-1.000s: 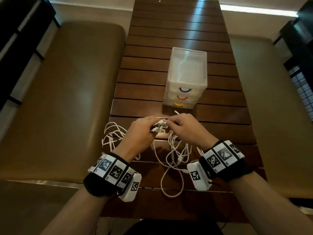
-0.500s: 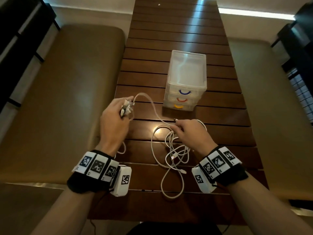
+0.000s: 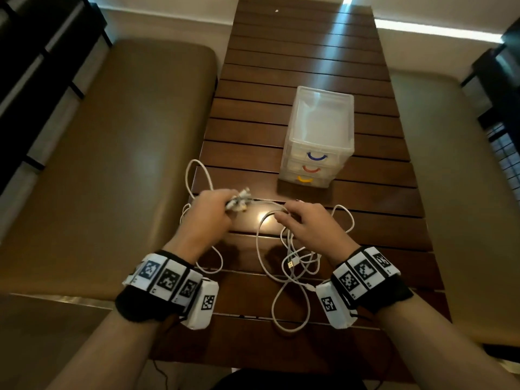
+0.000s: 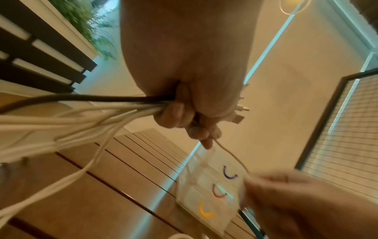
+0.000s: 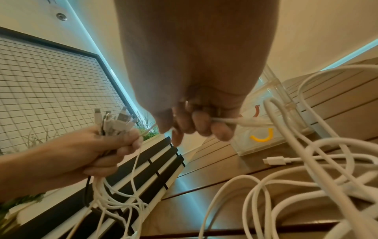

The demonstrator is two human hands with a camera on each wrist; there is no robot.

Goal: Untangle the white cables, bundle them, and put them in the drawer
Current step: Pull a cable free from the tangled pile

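Several white cables [image 3: 298, 263] lie tangled on the wooden slat table [image 3: 281, 60]. My left hand [image 3: 216, 209] grips a bunch of their plug ends [image 3: 239, 202], which stick out of the fist; in the left wrist view a black cable [image 4: 81, 98] runs through the same grip. Just to its right, my right hand [image 3: 289, 213] has its fingers curled round one white cable [image 5: 241, 121] that leads into the tangle. A clear three-drawer unit [image 3: 318, 136] with blue, red and yellow handles stands beyond the hands, all drawers closed.
Padded tan benches [image 3: 112, 164] flank the table on both sides. One cable loop [image 3: 197, 175] hangs past the table's left edge. A loose plug [image 5: 274, 160] lies on the table near the drawer unit's yellow handle [image 5: 263, 137].
The hands were together, then my left hand drew the plug bunch away to the left. Now it is back close to my right hand, which still holds a cable.
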